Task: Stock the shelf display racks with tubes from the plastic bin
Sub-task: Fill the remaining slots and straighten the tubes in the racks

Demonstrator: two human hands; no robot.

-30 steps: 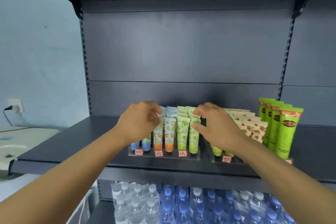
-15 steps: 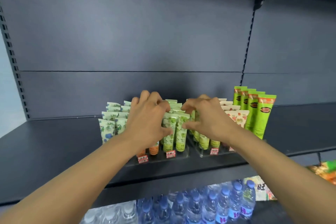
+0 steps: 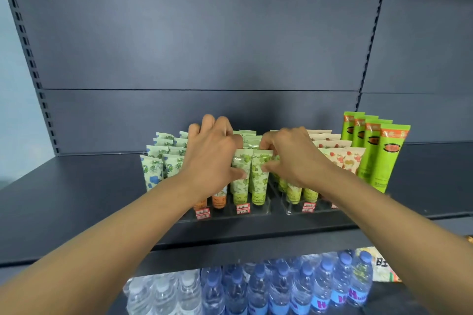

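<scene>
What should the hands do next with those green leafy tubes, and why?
Probably nudge the two front green tubes upright and press them back. Both the left hand and right hand pinch their tops, they stand in the clear rack, and neither hand holds a loose tube to add.

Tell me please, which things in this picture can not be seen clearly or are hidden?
- Orange-capped tubes, head view: the left hand covers their upper parts.
- Price labels: print too small to read.
- Yellow-green tubes: the right hand hides their tops.
- Plastic bin: outside the frame.
- Colourful packet on the lower shelf: cut off by the shelf edge and the right forearm.
- Whether either hand grips a tube: fingers mostly hidden.
</scene>
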